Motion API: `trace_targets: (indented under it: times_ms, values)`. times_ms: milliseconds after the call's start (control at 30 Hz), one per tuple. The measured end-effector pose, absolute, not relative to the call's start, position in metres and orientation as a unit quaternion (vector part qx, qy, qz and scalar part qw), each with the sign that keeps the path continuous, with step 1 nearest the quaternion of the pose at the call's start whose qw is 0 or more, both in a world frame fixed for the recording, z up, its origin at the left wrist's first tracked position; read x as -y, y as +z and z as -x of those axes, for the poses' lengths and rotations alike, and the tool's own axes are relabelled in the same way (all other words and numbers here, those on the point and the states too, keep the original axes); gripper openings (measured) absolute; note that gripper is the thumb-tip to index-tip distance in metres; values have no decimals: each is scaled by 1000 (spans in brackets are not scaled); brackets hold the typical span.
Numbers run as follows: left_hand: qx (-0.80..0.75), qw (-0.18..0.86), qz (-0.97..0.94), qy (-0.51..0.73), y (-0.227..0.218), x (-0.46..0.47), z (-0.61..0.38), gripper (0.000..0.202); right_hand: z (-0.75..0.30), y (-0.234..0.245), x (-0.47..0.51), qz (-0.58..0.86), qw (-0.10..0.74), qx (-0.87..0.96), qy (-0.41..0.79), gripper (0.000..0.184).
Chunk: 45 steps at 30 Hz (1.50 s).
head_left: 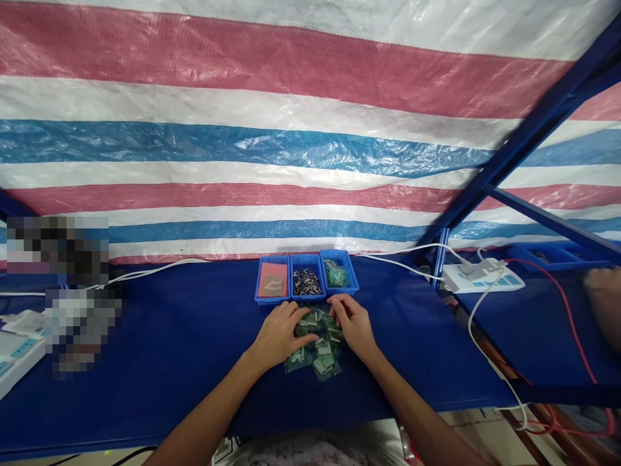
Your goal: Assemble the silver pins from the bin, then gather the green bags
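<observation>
Small clear green-tinted plastic packets [324, 362] lie in a loose pile on the blue table, with pale and metallic pieces inside. My left hand [280, 333] rests on the pile's left side, thumb and fingers apart. Over the right edge of the pile is my right hand [355, 323], fingers bent and tips close together; what they hold, if anything, is too small to make out. Just behind the hands stand three blue bins: a left bin [259, 291] with a pink sheet and pale pieces, a middle bin [307, 298] of metal pins or screws, and a right bin [356, 285] of green packets.
A white power strip [485, 277] with white and red cables sits at the right, another power strip [19, 353] at the left edge. Blue metal posts [514, 139] slant up at the right. Striped sheeting [272, 149] hangs behind. Another person's hand [604, 298] blurs at far right.
</observation>
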State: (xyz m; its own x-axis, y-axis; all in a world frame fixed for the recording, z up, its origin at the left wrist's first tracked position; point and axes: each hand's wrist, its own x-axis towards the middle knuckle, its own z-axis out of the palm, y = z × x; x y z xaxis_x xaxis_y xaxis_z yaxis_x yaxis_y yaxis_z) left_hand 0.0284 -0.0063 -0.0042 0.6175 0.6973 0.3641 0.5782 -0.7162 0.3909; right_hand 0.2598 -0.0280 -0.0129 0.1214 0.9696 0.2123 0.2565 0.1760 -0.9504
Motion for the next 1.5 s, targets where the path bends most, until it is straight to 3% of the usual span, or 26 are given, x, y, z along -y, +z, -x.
trace_targets:
  times_ms: [267,600,1033,1500]
  values:
    - [-354,115,-888,269,-5,4,-29,24,-255,-10,29,556,445,635,299,36]
    - [-385,194,-802,413,0,10,-28,26,-256,-5,39,488,401,746,209,27]
    - [-354,232,-834,354,-4,11,-24,30,-249,-6,41,441,409,773,202,16]
    - [-326,179,-865,337,0,11,-28,21,-249,-5,43,457,419,746,242,17]
